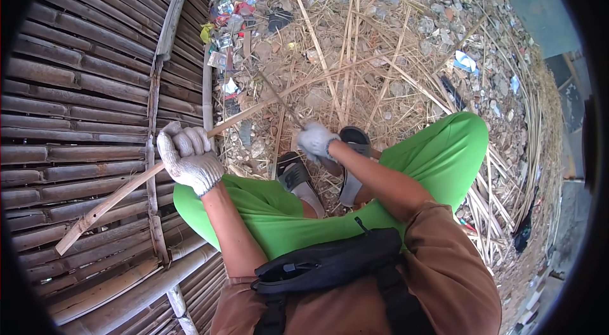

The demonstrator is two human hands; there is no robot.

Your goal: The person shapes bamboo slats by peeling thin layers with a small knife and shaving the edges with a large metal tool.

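Observation:
A long split bamboo strip (108, 208) slants from the lower left up across the middle of the view. My left hand (188, 156), in a white knitted glove, is closed round it near its thicker end. My right hand (316, 142), gloved alike, is closed beside my sandals. From its fist a long narrow-bladed knife (279, 98) points up and left, its blade crossing the strip. The grip is hidden inside the glove. Whether the blade's edge presses into the bamboo cannot be made out.
A bamboo slat wall (82, 94) stands close on my left. Several cut bamboo strips (347, 49) lie ahead among shavings and litter. More thin strips (491, 189) are heaped at the right. My sandals (293, 170) and bent knees surround the working spot.

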